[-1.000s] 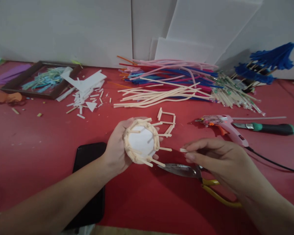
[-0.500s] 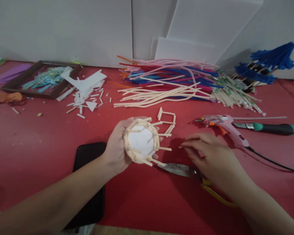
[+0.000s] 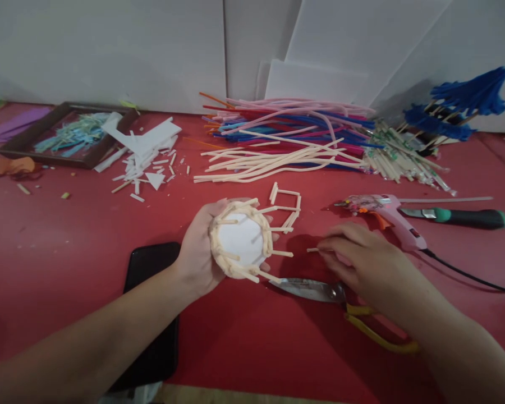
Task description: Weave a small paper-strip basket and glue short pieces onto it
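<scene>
My left hand (image 3: pixel 200 252) wraps round a small round basket-like piece (image 3: pixel 240 238) of cream woven cord with a white base and several short sticks standing out from its rim. To the right, my right hand (image 3: pixel 347 252) pinches a short cream stick (image 3: pixel 312 250) between thumb and fingers. Below that hand lie scissors (image 3: pixel 309 289) with yellow handles, partly under the wrist. Beyond the woven piece, several short cut sticks (image 3: pixel 288 209) lie on the red table (image 3: pixel 244 336).
A pink glue gun (image 3: pixel 398 221) and a green-black cutter (image 3: pixel 467 217) lie right. Coloured cords (image 3: pixel 286 123) and wrapped sticks (image 3: pixel 404 160) are at the back. White scraps (image 3: pixel 151 146), a brown tray (image 3: pixel 46 157) and a black phone (image 3: pixel 155 314) are left. Blue fringed pieces (image 3: pixel 471 101) stand back right.
The short stick shows more beyond my right fingertips, and that hand has shifted slightly right. My left hand and the woven piece have barely moved.
</scene>
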`<move>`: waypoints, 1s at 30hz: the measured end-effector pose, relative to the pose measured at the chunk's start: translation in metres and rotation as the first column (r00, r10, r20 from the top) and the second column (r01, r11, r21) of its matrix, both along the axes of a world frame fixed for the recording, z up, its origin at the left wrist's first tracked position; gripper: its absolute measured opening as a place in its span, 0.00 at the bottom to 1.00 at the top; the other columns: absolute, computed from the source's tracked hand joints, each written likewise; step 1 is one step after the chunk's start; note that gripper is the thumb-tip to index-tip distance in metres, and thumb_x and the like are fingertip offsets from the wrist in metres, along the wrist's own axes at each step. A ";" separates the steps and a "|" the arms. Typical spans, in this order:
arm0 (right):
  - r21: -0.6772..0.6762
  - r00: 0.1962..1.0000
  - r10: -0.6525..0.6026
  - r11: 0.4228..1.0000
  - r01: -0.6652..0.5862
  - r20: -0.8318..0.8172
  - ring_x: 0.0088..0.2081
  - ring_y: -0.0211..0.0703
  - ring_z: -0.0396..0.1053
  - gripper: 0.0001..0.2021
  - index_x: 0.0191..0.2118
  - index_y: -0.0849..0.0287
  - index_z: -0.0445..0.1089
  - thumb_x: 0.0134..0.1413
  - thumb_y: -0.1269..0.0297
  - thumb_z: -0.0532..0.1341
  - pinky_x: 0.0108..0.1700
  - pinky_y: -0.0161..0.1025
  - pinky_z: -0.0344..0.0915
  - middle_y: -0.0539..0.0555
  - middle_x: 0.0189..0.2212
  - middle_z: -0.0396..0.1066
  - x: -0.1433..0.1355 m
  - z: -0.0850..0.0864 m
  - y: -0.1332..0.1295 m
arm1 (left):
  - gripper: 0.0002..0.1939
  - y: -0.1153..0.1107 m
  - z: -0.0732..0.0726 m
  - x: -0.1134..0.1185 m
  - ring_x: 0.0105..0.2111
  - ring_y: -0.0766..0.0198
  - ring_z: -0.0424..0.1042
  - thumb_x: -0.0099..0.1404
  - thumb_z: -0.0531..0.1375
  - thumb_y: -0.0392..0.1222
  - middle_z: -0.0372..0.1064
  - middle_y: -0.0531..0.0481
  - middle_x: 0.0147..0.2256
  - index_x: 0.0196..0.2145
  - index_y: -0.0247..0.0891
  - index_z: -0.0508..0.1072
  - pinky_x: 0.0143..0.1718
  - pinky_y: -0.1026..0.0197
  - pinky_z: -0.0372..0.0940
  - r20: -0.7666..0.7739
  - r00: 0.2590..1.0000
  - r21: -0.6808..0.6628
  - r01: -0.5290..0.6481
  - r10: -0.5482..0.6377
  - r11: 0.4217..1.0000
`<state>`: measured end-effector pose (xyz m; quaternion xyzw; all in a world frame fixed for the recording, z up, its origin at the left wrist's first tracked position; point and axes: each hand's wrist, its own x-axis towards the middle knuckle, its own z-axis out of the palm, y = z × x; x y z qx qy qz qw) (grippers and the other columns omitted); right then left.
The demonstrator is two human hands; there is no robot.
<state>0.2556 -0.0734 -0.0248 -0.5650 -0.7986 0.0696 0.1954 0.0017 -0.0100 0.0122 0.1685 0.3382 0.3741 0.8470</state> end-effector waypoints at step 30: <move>-0.389 0.388 -0.389 0.917 0.083 -0.835 0.31 0.39 0.64 0.12 0.26 0.53 0.74 0.52 0.52 0.68 0.31 0.38 0.65 0.52 0.33 0.67 -0.061 0.017 -0.012 | 0.21 -0.010 -0.010 0.012 0.24 0.63 0.73 0.56 0.68 0.56 0.75 0.52 0.27 0.38 0.38 0.71 0.23 0.63 0.71 -0.118 0.991 0.459 -0.003 0.064 0.889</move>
